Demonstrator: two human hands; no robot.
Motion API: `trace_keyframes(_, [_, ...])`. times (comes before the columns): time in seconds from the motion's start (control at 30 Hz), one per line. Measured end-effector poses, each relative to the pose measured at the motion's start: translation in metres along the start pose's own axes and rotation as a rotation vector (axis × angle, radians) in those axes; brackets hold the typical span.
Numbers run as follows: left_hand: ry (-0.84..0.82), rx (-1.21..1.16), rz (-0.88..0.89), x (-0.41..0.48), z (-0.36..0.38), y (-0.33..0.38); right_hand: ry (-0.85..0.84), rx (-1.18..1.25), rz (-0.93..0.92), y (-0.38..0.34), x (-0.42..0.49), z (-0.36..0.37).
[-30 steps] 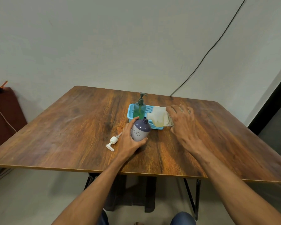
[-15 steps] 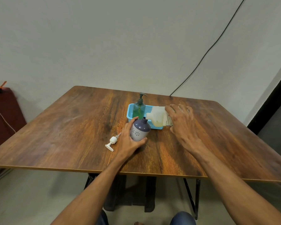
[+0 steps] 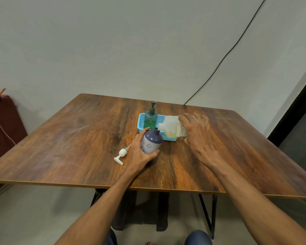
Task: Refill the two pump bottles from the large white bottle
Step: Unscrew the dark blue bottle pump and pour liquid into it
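Note:
My left hand (image 3: 140, 154) grips a purple bottle (image 3: 151, 143) with a flower pattern; its neck is open and it stands on the wooden table (image 3: 78, 138). Its white pump head (image 3: 122, 155) lies on the table just left of that hand. My right hand (image 3: 198, 131) holds the large white bottle (image 3: 170, 127) tipped on its side, spout pointing left at the purple bottle's neck. Yellowish liquid shows inside it. A green pump bottle (image 3: 150, 117) stands upright in a blue basket (image 3: 141, 123) behind.
A black cable (image 3: 224, 55) runs down the wall to the table's far edge. A dark red piece of furniture (image 3: 4, 121) stands at the left. Table legs and my knees show below the near edge.
Both hands and the two bottles stay almost where they were; the white bottle remains tipped toward the purple bottle's neck.

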State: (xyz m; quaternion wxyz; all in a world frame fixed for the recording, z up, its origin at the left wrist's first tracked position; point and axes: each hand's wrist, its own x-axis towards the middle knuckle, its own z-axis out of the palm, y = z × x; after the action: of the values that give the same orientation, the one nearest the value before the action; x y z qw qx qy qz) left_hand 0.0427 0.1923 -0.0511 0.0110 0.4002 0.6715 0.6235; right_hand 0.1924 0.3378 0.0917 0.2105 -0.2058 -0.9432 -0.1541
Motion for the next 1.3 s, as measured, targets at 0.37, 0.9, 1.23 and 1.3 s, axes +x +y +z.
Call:
trace_keyframes(0.37, [0.011,0.009,0.000,0.0007,0.0005,-0.0041,0.039,0.001,0.014,-0.0017,0.0017,0.0055])
trace_keyframes(0.9, [0.009,-0.002,0.015,0.0002,-0.0001,-0.0052,0.043,-0.006,0.012,-0.0026,0.0011,0.0056])
trace_keyframes(1.23, [-0.005,-0.007,0.000,0.0004,0.0004,-0.0049,0.042,-0.010,0.006,-0.0015,0.0010,0.0051])
trace_keyframes(1.3, [-0.006,-0.007,-0.001,0.0004,0.0003,-0.0051,0.046,-0.007,0.005,-0.0014,0.0011,0.0051])
